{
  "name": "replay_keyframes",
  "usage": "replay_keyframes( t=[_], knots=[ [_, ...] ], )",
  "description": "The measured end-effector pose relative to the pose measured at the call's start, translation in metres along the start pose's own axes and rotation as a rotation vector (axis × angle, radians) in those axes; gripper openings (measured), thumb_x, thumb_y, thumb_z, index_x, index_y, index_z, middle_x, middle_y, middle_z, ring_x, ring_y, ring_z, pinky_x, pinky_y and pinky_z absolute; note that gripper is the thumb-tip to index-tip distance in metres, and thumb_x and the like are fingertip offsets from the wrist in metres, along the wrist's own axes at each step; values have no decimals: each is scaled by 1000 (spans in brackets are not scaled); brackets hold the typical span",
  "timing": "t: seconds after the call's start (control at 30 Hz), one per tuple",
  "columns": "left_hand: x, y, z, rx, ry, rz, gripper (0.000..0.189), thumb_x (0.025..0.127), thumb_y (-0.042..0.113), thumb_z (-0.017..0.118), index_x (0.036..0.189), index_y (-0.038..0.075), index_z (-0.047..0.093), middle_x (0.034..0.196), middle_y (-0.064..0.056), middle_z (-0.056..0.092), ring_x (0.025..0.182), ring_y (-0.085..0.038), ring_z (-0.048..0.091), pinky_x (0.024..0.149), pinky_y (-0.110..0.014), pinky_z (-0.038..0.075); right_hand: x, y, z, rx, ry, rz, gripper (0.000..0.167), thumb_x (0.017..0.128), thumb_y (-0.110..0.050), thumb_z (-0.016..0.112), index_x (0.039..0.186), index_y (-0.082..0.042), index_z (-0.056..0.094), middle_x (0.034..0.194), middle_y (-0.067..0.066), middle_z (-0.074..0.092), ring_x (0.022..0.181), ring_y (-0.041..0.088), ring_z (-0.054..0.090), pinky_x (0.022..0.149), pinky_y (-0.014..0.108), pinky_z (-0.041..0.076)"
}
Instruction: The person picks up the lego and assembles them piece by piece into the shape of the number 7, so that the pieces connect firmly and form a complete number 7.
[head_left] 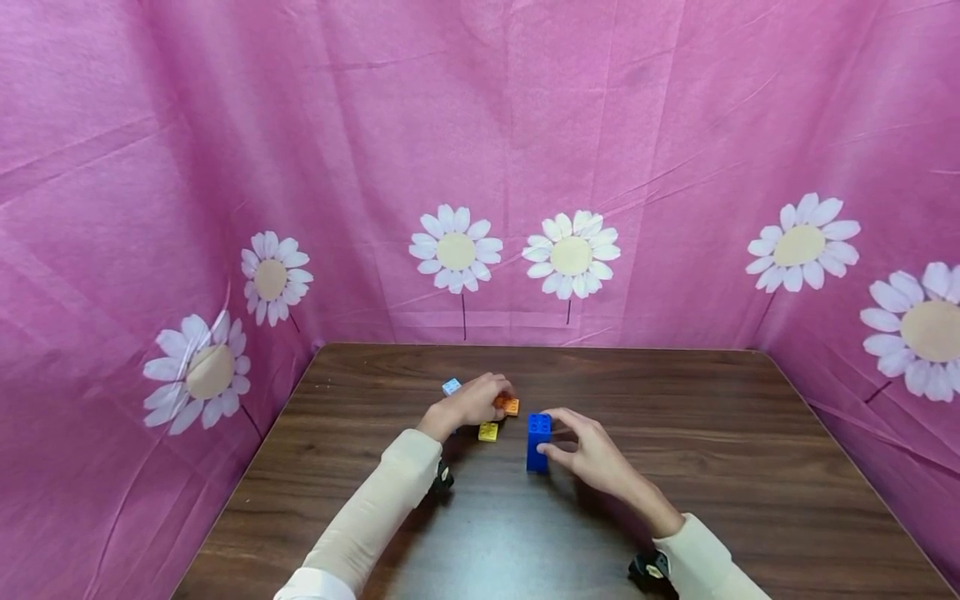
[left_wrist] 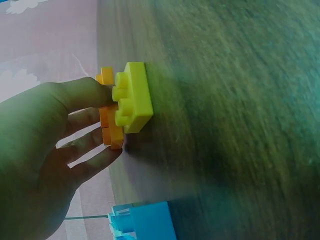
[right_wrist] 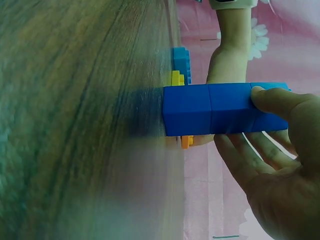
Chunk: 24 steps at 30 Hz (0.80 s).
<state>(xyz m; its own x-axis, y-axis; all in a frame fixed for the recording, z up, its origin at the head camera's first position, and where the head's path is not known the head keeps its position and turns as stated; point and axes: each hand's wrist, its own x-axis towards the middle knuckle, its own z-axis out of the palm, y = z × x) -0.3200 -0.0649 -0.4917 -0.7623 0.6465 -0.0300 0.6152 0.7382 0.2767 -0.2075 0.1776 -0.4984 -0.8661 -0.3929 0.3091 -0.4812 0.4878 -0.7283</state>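
My right hand (head_left: 600, 454) holds an upright stack of blue toy building bricks (head_left: 537, 446), thumb on the near side and fingers behind. In the right wrist view the stack (right_wrist: 187, 110) shows three bricks joined end to end, its base at the tabletop. Farther back and to the left, my left hand (head_left: 474, 402) has its fingers curled over an orange brick (head_left: 512, 407), partly hidden by them. A yellow brick (head_left: 488, 432) lies just in front of it; in the left wrist view the yellow brick (left_wrist: 137, 97) overlaps the orange brick (left_wrist: 116, 132).
A light blue brick (head_left: 452, 387) lies beyond my left wrist. A blue brick (left_wrist: 152, 222) shows at the bottom of the left wrist view. The dark wooden table (head_left: 675, 392) meets a pink cloth (head_left: 510, 125) with white flowers at its back and sides.
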Motion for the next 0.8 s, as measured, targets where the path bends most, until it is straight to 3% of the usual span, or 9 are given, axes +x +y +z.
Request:
replay_keyframes(
  t=[0.23, 0.5, 0.8],
  knots=[
    [-3, -3, -11, -171, 61, 16, 31, 96, 12, 77, 126, 10, 72, 123, -5, 68, 102, -16, 63, 93, -31, 55, 2, 2, 0, -24, 41, -29, 40, 92, -11, 84, 129, -10, 68, 119, 5, 75, 102, 27, 77, 90, 45, 64],
    [-10, 1, -31, -315, 142, 40, 33, 96, 6, 75, 128, 5, 70, 123, -9, 68, 110, -22, 65, 97, -39, 58, 4, 5, 0, -61, 69, -34, 41, 91, -13, 86, 129, -9, 69, 120, 4, 76, 104, 24, 76, 93, 42, 63],
    [-18, 14, -52, -306, 197, 88, 35, 96, 9, 74, 131, 6, 71, 127, -7, 68, 105, -17, 65, 92, -29, 56, 6, 7, -3, -56, 62, 8, 44, 92, -13, 84, 133, -7, 68, 127, 9, 75, 106, 25, 76, 95, 42, 62]
  ],
)
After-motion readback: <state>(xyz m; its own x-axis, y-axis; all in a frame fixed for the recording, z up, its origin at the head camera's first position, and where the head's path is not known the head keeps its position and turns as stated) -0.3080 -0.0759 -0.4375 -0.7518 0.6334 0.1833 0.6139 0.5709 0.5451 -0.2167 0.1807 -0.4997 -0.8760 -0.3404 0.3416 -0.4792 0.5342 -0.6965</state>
